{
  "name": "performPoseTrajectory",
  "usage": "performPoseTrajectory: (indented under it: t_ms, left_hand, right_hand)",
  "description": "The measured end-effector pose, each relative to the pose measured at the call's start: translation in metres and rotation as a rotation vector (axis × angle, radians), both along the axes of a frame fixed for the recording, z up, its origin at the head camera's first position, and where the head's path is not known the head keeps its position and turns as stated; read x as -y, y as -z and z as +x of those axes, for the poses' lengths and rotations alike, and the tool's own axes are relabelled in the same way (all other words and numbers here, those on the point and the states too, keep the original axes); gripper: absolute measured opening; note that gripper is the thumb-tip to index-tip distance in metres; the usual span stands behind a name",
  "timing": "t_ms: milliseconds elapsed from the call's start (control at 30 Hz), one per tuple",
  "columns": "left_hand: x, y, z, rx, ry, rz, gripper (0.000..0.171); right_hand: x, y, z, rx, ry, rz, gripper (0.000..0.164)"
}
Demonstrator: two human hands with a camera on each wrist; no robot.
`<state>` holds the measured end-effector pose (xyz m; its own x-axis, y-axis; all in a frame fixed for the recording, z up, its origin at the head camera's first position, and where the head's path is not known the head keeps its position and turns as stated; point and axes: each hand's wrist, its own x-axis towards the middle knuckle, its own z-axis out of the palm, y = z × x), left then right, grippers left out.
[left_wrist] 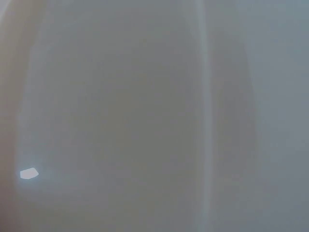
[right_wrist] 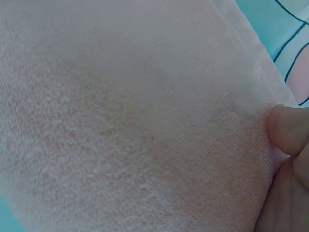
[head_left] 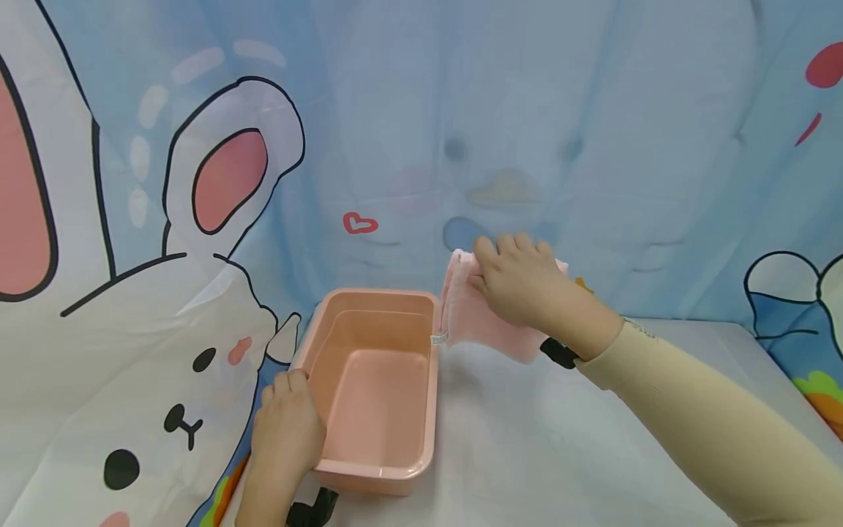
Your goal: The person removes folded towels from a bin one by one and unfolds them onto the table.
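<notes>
A pink folded towel (head_left: 461, 311) hangs from my right hand (head_left: 520, 282), just right of the basin in the head view. My right thumb (right_wrist: 288, 129) pinches its edge in the right wrist view, where the looped pile of the cloth fills most of the picture. A small pale tag (head_left: 438, 339) shows on the towel's left side. My left hand (head_left: 290, 424) grips the left rim of a peach plastic basin (head_left: 426, 410), whose inside holds nothing. The left wrist view is a close, dim blur of a smooth surface with a pale vertical ridge.
The basin stands on a white-covered table (head_left: 560, 454). Behind it hangs a blue curtain (head_left: 369, 110) with cartoon prints, a large white rabbit (head_left: 217, 315) filling its left part. Black straps (head_left: 312, 509) sit at both wrists.
</notes>
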<state>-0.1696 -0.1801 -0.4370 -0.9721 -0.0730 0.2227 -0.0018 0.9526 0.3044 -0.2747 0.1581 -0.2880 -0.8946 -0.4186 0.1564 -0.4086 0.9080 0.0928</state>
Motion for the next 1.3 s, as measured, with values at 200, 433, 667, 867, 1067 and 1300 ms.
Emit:
performPoseTrajectory:
  t_ms: [200, 433, 667, 867, 1067, 1300]
  left_hand:
    - [0.001, 0.000, -0.001, 0.004, 0.006, -0.017, 0.036]
    - [0.001, -0.001, -0.001, 0.006, -0.005, -0.018, 0.037]
    - [0.001, -0.001, -0.001, -0.002, -0.002, -0.019, 0.037]
    - [-0.001, -0.002, -0.002, 0.011, -0.007, -0.024, 0.038]
    - [-0.002, -0.004, 0.000, 0.013, -0.004, -0.020, 0.036]
    - [-0.002, -0.002, 0.001, 0.002, -0.003, -0.009, 0.039]
  right_hand:
    - [-0.015, 0.015, 0.018, -0.110, -0.033, -0.002, 0.035]
    - [-0.023, 0.038, 0.038, -0.228, -0.080, -0.011, 0.039]
    - [-0.028, 0.065, 0.060, -0.280, -0.122, -0.003, 0.042]
    - [-0.029, 0.088, 0.087, -0.276, -0.161, 0.008, 0.042]
    - [-0.026, 0.108, 0.115, -0.244, -0.180, 0.041, 0.044]
    - [-0.012, 0.136, 0.132, -0.130, -0.195, -0.011, 0.039]
